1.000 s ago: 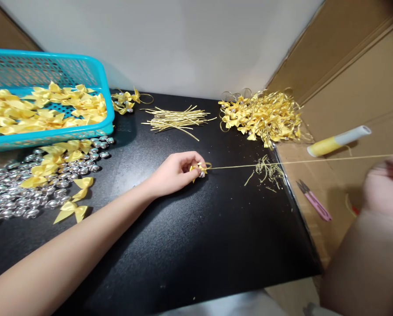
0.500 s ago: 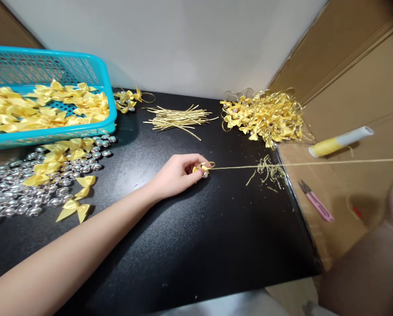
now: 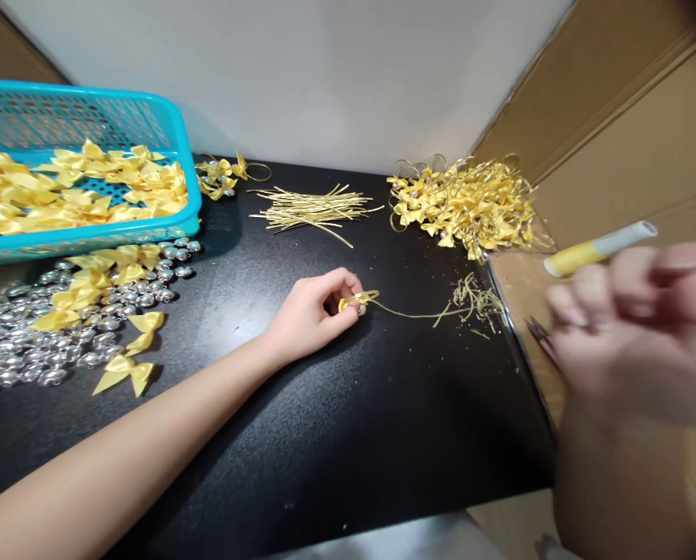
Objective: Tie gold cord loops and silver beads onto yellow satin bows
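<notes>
My left hand (image 3: 318, 311) rests on the black table, its fingers pinched round a small yellow ribbon bow (image 3: 344, 303) with a silver bead (image 3: 361, 309) and a loop of gold cord (image 3: 372, 295). From the loop a thin gold cord (image 3: 411, 315) sags right toward a heap of cord clippings (image 3: 477, 303); where it ends I cannot make out. My right hand (image 3: 633, 334), blurred, is raised past the table's right edge with curled fingers. Anything inside them is hidden. Behind it, the tips of the pink-handled thread snips (image 3: 537, 330) show.
A turquoise basket (image 3: 189, 155) of yellow bows stands at the back left, silver beads (image 3: 96, 342) and loose bows in front. Cut gold cords (image 3: 316, 208) lie at the back middle. Finished-looking bow loops (image 3: 464, 202) are piled back right, near a yellow-and-white tube (image 3: 601, 247).
My right hand has swung into view from the right, over the snips. The cord, taut and straight before, now hangs slack. My left hand keeps its pinch on the bow.
</notes>
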A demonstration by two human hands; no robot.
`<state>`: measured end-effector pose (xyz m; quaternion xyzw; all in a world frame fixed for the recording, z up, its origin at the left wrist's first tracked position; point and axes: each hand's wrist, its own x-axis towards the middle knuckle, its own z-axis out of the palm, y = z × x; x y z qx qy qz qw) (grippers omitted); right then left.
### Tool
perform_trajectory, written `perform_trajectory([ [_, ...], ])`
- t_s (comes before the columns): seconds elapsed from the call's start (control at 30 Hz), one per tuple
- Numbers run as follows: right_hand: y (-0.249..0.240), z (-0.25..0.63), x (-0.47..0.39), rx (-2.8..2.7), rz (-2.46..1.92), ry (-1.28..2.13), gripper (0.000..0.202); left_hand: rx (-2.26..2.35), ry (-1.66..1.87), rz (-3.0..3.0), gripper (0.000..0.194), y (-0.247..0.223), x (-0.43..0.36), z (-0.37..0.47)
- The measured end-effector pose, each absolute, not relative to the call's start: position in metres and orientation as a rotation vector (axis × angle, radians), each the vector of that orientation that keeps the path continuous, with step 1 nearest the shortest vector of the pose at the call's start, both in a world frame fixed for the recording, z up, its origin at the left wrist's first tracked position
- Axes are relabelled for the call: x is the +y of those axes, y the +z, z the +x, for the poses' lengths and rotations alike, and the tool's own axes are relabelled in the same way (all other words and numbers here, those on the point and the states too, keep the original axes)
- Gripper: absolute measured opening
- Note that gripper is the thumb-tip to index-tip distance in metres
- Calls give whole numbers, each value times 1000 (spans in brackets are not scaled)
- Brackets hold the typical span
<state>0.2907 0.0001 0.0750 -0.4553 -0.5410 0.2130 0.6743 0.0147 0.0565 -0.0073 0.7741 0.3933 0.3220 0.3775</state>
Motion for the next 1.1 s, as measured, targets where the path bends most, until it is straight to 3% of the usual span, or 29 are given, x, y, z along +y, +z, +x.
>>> perform_trajectory([
  [0.07,61,252,0,-1134,-994,842,21,986,900,2025,2,-6,53,14],
  [0.13,43,222,-6,-1152,-1106,948,18,958,984,2085,7,-2,49,15],
  [0.37,5,187,-18,-1446,-1398,682,14,855,1047,2150,13,5,33,19],
  [0.67,5,189,-18,-1555,-1426,477,1,829,967,1930,13,0,32,23],
  [1.1,8,187,-23,-1668,-1358,295,5,860,1005,2053,12,4,31,24],
])
